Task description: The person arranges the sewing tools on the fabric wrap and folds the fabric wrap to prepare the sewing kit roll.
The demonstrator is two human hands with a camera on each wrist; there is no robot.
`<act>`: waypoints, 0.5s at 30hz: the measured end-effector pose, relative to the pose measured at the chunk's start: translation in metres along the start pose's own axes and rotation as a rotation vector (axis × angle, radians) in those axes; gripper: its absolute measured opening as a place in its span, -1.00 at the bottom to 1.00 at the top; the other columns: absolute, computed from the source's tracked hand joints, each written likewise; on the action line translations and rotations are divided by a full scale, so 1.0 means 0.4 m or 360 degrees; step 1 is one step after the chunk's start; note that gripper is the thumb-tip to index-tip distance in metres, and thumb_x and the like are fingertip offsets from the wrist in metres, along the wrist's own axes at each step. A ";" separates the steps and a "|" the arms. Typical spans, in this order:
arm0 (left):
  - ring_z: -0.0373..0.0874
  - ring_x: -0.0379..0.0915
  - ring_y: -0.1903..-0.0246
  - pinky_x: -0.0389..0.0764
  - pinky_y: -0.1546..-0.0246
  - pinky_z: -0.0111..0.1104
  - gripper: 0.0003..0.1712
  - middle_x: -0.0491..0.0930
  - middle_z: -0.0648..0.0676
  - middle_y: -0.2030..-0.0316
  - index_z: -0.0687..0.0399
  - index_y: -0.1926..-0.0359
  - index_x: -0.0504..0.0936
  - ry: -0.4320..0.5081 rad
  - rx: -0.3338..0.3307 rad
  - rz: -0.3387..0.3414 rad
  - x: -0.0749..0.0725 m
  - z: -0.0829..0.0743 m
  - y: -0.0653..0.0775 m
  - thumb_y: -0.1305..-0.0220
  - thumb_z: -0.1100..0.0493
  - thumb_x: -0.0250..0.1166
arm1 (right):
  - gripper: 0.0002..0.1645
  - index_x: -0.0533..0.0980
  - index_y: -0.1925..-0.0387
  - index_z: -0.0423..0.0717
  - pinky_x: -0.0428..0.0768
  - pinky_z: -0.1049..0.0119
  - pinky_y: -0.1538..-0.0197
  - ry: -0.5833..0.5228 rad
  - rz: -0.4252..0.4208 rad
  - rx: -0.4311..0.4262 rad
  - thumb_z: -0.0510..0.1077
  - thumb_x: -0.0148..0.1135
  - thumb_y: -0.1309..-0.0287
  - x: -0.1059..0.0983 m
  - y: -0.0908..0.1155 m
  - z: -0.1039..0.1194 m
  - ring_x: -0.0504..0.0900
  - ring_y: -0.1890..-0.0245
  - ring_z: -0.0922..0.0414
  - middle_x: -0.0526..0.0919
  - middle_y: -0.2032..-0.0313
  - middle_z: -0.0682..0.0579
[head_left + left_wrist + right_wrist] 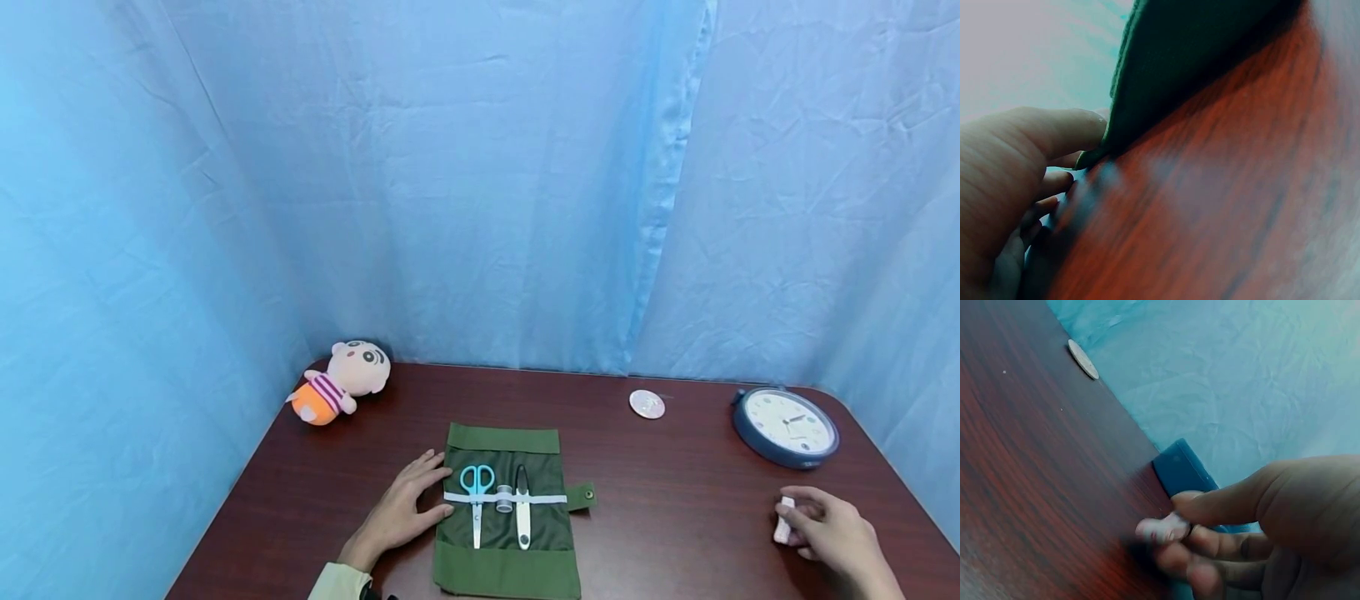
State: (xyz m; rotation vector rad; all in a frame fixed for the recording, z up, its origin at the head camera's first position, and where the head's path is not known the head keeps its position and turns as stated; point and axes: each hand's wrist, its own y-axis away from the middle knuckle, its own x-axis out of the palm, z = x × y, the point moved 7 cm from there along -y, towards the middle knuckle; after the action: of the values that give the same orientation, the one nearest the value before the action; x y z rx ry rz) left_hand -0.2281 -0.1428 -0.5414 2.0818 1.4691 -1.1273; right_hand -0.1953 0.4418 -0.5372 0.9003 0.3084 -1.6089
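A green fabric roll-up pouch lies unfolded on the table. Under its white elastic strap sit blue-handled scissors, a small grey spool and a slim white tool with a black end. My left hand rests at the pouch's left edge, fingers extended, thumb and forefinger touching the fabric. In the left wrist view the thumb meets the green edge. Off to the right, my right hand pinches a small whitish, roll-shaped piece between thumb and fingers; pinkish marks show on it.
A round blue-rimmed clock lies beyond the right hand. A white disc is near the back edge. A plush doll lies at the back left. Blue curtains hang around the dark wooden table.
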 end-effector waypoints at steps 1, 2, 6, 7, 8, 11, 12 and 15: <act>0.20 0.20 -0.48 0.34 -0.34 0.22 -0.40 0.43 0.16 -0.39 0.05 -0.25 0.59 -0.0001 0.0001 0.0000 0.000 0.000 0.000 -0.27 -0.10 0.38 | -0.39 0.41 -0.22 -0.39 0.70 0.28 0.44 -0.0110 -0.0001 0.0029 0.03 0.15 -0.41 -0.001 -0.001 -0.007 0.67 0.53 0.26 0.66 0.50 0.25; 0.20 0.20 -0.48 0.34 -0.34 0.22 -0.40 0.43 0.16 -0.39 0.05 -0.25 0.59 0.0002 0.0003 -0.0001 0.000 0.000 0.000 -0.27 -0.10 0.38 | -0.49 0.49 -0.18 -0.25 0.72 0.28 0.41 -0.0233 0.0008 0.0061 0.05 0.15 -0.42 0.000 -0.002 -0.014 0.69 0.51 0.27 0.67 0.49 0.29; 0.20 0.19 -0.49 0.32 -0.36 0.23 -0.40 0.43 0.17 -0.40 0.06 -0.25 0.59 0.0009 -0.0009 0.0006 0.000 0.001 0.000 -0.27 -0.10 0.38 | -0.90 0.58 0.21 0.44 0.74 0.26 0.35 -0.0762 0.0069 0.0199 0.08 0.16 -0.41 0.004 -0.007 -0.043 0.73 0.46 0.29 0.68 0.49 0.38; 0.20 0.18 -0.49 0.32 -0.36 0.23 -0.40 0.42 0.17 -0.40 0.05 -0.25 0.59 0.0011 -0.0011 0.0008 0.000 0.001 0.000 -0.27 -0.10 0.38 | -0.82 0.52 0.32 0.55 0.74 0.27 0.34 -0.0874 0.0082 0.0235 0.08 0.17 -0.40 0.005 -0.008 -0.048 0.73 0.45 0.30 0.68 0.49 0.39; 0.20 0.18 -0.49 0.32 -0.36 0.23 -0.40 0.42 0.17 -0.40 0.06 -0.25 0.59 0.0010 -0.0010 0.0008 0.000 0.001 0.000 -0.27 -0.10 0.38 | -0.75 0.49 0.40 0.62 0.74 0.27 0.34 -0.0973 0.0093 0.0266 0.09 0.18 -0.39 0.006 -0.008 -0.053 0.73 0.45 0.31 0.68 0.48 0.40; 0.20 0.18 -0.49 0.31 -0.36 0.23 -0.40 0.42 0.17 -0.40 0.05 -0.25 0.59 0.0017 -0.0011 0.0009 0.000 0.001 0.001 -0.27 -0.09 0.38 | -0.75 0.52 0.44 0.60 0.74 0.29 0.33 -0.1206 0.0108 0.0323 0.10 0.23 -0.35 0.007 -0.010 -0.060 0.73 0.43 0.34 0.68 0.47 0.41; 0.20 0.18 -0.49 0.31 -0.36 0.23 -0.40 0.42 0.17 -0.40 0.06 -0.25 0.59 0.0017 -0.0009 0.0007 0.000 0.000 0.001 -0.27 -0.09 0.38 | -0.76 0.53 0.44 0.59 0.74 0.30 0.31 -0.1258 0.0113 0.0327 0.09 0.24 -0.34 0.007 -0.010 -0.061 0.73 0.41 0.35 0.68 0.46 0.43; 0.20 0.18 -0.49 0.31 -0.36 0.23 -0.40 0.42 0.17 -0.40 0.06 -0.25 0.59 0.0020 -0.0010 0.0002 -0.001 0.000 0.001 -0.27 -0.09 0.38 | -0.77 0.53 0.42 0.55 0.75 0.32 0.26 -0.1380 0.0132 0.0328 0.05 0.29 -0.30 0.008 -0.011 -0.064 0.74 0.39 0.35 0.68 0.44 0.44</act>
State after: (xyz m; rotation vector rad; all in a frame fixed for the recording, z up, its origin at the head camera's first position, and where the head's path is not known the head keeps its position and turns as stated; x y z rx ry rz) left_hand -0.2279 -0.1431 -0.5411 2.0891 1.4750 -1.1096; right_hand -0.1898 0.4573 -0.5575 0.2891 -0.5001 -1.8134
